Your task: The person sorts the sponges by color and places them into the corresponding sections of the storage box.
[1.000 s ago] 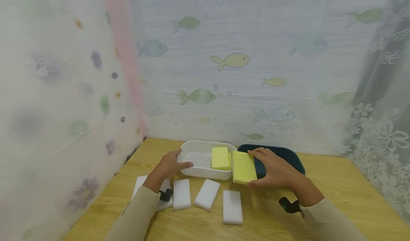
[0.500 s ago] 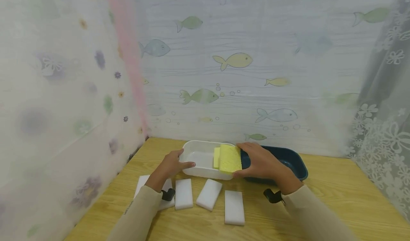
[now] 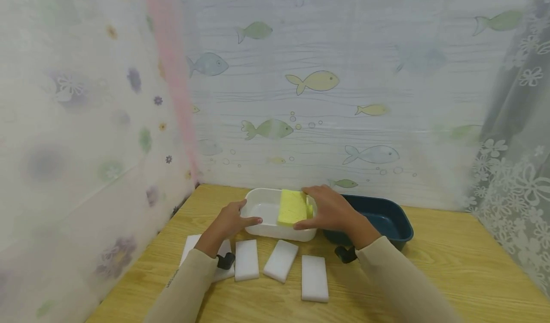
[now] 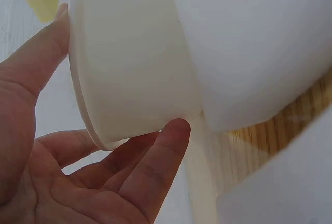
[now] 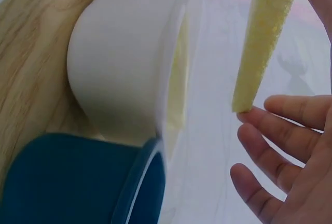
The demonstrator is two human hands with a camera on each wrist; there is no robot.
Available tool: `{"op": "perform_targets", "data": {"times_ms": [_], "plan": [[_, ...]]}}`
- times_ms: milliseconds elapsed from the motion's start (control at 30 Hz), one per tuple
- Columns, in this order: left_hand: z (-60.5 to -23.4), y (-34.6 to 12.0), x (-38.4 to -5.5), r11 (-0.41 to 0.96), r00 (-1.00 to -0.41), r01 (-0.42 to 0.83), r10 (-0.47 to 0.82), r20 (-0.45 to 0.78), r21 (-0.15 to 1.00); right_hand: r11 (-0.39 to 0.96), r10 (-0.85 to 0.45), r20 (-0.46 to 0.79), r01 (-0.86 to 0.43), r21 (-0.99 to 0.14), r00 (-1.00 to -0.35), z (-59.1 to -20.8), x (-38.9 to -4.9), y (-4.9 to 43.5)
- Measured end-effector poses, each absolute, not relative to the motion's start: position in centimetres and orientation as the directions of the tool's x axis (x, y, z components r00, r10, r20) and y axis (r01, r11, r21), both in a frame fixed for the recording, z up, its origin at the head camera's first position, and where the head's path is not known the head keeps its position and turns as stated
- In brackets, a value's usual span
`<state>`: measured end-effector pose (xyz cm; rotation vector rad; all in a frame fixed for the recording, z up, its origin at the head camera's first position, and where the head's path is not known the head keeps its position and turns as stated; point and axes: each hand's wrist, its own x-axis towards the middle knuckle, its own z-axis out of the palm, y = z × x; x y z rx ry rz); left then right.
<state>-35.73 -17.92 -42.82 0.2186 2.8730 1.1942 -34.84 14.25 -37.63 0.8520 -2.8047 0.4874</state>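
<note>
My right hand (image 3: 330, 211) pinches a yellow sponge (image 3: 291, 207) between thumb and fingertips, over the right half of a white plastic tub (image 3: 275, 231). In the right wrist view that sponge (image 5: 263, 42) appears edge-on above the tub's rim, its lower end at a fingertip. Part of another yellow sponge (image 3: 310, 211) shows behind it inside the tub, mostly hidden. With my left hand (image 3: 232, 221) I grip the tub's left end; in the left wrist view the thumb lies at the rim and the fingers (image 4: 165, 156) wrap the outer wall.
A dark blue tub (image 3: 386, 218) stands right beside the white one. In front lie several white foam blocks, among them one left of centre (image 3: 246, 260), a tilted block (image 3: 280, 261) and one nearer me (image 3: 314, 278). A patterned curtain (image 3: 266, 165) hangs behind the wooden table (image 3: 447, 265).
My right hand has carried the yellow sponge leftward, from the gap before the blue tub to over the white tub. The left hand keeps its grip on the white tub's end.
</note>
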Motion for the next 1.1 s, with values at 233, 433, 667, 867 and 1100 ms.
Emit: {"op": "perform_targets", "data": {"times_ms": [233,433,667,867,1100], "plan": [[-42.8,-17.8,-35.7,0.696,-0.991,0.114,0.13,0.032,0.708,0.79,-0.505,0.245,-0.557,-0.255,-0.828,-37.8,-35.9,12.9],[-42.7,-17.8,-35.6,0.697,-0.991,0.115,0.131,0.032,0.708,0.795,-0.504,0.256,-0.559,-0.237,-0.825,-38.2,-37.0,11.9],[-42.5,-17.7,-35.5,0.709,-0.991,0.109,0.128,0.025,0.697,0.798,-0.49,0.246,-0.544,-0.259,-0.836,-38.7,-38.0,10.4],[-42.5,-17.8,-35.5,0.708,-0.99,0.122,0.135,0.035,0.696,0.806,-0.474,0.216,-0.519,-0.284,-0.854,-39.1,-38.4,8.8],[-42.6,-18.0,-35.6,0.702,-0.989,0.126,0.147,0.03,0.701,0.835,-0.448,0.179,-0.481,-0.266,-0.876,-39.3,-38.4,7.8]]}}
